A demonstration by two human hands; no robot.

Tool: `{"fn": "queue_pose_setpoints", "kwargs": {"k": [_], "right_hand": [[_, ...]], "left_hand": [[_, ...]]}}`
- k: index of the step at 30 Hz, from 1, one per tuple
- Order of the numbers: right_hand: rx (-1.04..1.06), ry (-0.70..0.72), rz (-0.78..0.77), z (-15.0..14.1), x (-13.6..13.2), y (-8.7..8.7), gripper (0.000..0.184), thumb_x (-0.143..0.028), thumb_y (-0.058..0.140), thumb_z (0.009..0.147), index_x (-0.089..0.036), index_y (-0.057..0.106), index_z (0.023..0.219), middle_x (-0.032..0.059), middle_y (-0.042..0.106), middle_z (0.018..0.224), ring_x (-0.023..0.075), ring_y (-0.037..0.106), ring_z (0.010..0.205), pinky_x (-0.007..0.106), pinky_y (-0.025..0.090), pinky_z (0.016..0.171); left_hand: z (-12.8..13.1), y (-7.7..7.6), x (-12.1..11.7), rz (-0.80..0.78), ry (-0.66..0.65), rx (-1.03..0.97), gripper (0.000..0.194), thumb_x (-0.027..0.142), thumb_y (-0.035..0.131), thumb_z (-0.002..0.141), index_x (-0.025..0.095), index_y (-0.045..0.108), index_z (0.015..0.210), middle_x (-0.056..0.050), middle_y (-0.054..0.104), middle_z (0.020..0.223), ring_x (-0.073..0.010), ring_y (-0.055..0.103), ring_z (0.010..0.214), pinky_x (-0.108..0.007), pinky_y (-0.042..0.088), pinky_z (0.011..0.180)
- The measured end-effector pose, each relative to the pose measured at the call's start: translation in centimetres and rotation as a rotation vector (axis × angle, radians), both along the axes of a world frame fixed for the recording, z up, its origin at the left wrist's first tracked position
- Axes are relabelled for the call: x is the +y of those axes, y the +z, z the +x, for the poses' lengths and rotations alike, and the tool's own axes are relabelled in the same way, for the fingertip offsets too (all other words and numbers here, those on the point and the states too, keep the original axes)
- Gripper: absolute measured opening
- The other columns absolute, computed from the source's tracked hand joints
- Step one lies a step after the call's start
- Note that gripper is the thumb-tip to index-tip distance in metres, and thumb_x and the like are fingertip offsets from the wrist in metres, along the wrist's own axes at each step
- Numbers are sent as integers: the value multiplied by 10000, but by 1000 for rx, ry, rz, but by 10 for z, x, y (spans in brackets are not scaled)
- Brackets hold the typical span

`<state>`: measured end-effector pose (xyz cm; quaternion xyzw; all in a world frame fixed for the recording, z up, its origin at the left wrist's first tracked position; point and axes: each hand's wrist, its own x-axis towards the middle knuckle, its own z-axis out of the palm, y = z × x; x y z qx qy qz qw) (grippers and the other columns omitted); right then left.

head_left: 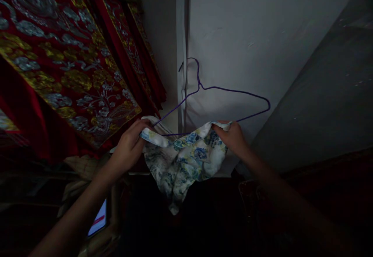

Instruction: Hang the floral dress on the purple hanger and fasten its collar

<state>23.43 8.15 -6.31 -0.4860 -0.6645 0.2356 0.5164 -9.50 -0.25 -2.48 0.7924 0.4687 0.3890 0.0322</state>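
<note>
The left hand (132, 142) and right hand (231, 136) each grip an upper edge of the floral cloth (189, 152), which hangs between them in a point, overlapping the lower part of the purple hanger (233, 90) before the pale wall (239, 28).

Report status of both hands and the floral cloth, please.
Left hand, right hand: both gripping floral cloth by upper edge. Purple hanger partly hidden behind cloth. Red embroidered fabric hangs at left.
</note>
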Motion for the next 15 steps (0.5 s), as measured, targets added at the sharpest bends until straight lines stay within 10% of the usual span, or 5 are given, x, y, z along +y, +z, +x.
{"fn": "queue_pose_setpoints", "kwargs": {"k": [7, 9, 13, 15], "right_hand": [[28, 422, -51, -17, -33, -4, 162, -254, 625, 770, -188, 741, 861, 21, 743, 820, 191, 662, 771, 283, 502, 685], [20, 446, -29, -8, -44, 3, 440, -186, 651, 767, -217, 709, 1202, 39, 765, 994, 193, 676, 835, 298, 523, 742], [43, 67, 146, 32, -50, 22, 915, -104, 675, 741, -244, 347, 1584, 66, 762, 998, 177, 629, 646, 296, 499, 586], [37, -116, 197, 59, -42, 32, 797, -131, 711, 720, -207, 505, 1487, 85, 763, 997, 190, 639, 653, 300, 495, 564]], "left_hand": [[44, 36, 44, 178, -74, -2, 414, 65, 416, 833, 168, 567, 1205, -120, 592, 1392, -245, 543, 1320, -442, 427, 1122], [41, 35, 60, 150, -42, 10, 481, 71, 417, 824, 155, 567, 1273, -104, 672, 1240, -236, 622, 1185, -427, 472, 1073], [25, 34, 79, 125, -4, 157, 426, 106, 407, 852, 141, 648, 1202, -116, 700, 1128, -262, 635, 1099, -449, 496, 1026], [17, 36, 81, 175, 19, 212, 418, 106, 396, 870, 138, 654, 1198, -128, 673, 1126, -269, 610, 1105, -450, 495, 1016]]}}
